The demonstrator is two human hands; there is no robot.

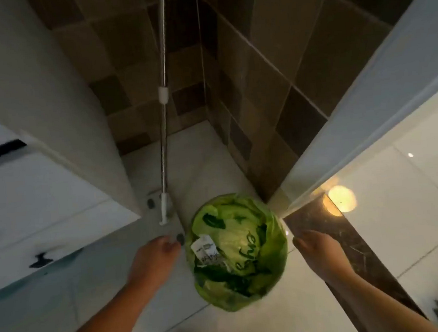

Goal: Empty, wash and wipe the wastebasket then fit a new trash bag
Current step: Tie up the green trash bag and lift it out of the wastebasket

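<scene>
A round wastebasket [278, 243] stands on the white floor, lined with a green printed trash bag [246, 243] folded over its rim. A white paper scrap [206, 250] lies inside on the left. My left hand [154, 260] hovers just left of the basket, fingers curled, holding nothing. Just right of the rim is my right hand [318, 252], fingers extended and also free. Neither hand touches the basket.
A metal mop handle [164, 123] leans in the tiled corner behind the basket, its white base [164, 208] on the floor. White cabinets [27, 184] stand at the left. A white door frame [367, 103] and a dark threshold strip [354, 249] lie at the right.
</scene>
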